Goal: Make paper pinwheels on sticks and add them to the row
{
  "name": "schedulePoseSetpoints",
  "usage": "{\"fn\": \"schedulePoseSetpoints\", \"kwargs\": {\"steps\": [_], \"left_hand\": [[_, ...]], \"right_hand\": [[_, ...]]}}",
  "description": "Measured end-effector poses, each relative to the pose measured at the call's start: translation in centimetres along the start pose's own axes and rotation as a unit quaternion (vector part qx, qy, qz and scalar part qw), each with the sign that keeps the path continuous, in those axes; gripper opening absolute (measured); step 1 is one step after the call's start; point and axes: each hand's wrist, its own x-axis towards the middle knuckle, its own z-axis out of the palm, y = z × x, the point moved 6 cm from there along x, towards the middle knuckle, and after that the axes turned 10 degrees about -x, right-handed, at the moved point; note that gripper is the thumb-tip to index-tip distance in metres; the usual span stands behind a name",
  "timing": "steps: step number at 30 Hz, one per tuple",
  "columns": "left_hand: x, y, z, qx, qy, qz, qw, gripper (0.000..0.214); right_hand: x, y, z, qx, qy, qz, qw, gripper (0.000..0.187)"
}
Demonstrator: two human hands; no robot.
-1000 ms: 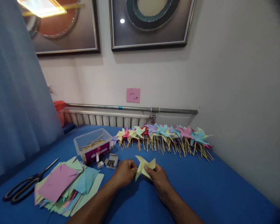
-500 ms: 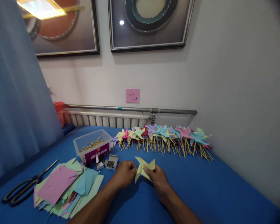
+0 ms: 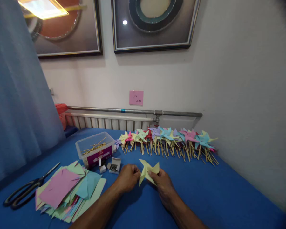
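Observation:
A pale yellow paper pinwheel [image 3: 145, 168] with folded blades is pinched at its middle by my right hand [image 3: 164, 182], the thumb lying over the centre. Just left of it, my left hand [image 3: 128, 177] is closed, thumb and fingertips pressed together near a blade. Whatever those fingers hold, if anything, is too small or hidden to make out. Close beyond my left hand is a small open white box [image 3: 114, 166] of shiny metal pins. Another small box [image 3: 102, 166] with dark contents sits beside it.
A clear tub [image 3: 94, 149] of thin sticks stands behind the small boxes. Left lie a pile of coloured paper [image 3: 59, 187] and black-handled scissors [image 3: 32, 187]. Several pinwheels on sticks [image 3: 166, 136] form a row at the back of the blue-covered table [image 3: 219, 197], before a radiator [image 3: 105, 122].
The whole view has shifted slightly. My hands and the yellow pinwheel keep nearly the same pose; no other clear change shows.

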Motion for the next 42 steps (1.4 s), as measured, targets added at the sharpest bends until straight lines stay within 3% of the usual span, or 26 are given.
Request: {"fn": "schedulePoseSetpoints", "kwargs": {"steps": [42], "left_hand": [[-0.48,0.85,-0.01,0.032,0.008,0.015,0.999,0.014]], "right_hand": [[0.37,0.6,-0.24,-0.003,0.012,0.014,1.0,0.049]]}}
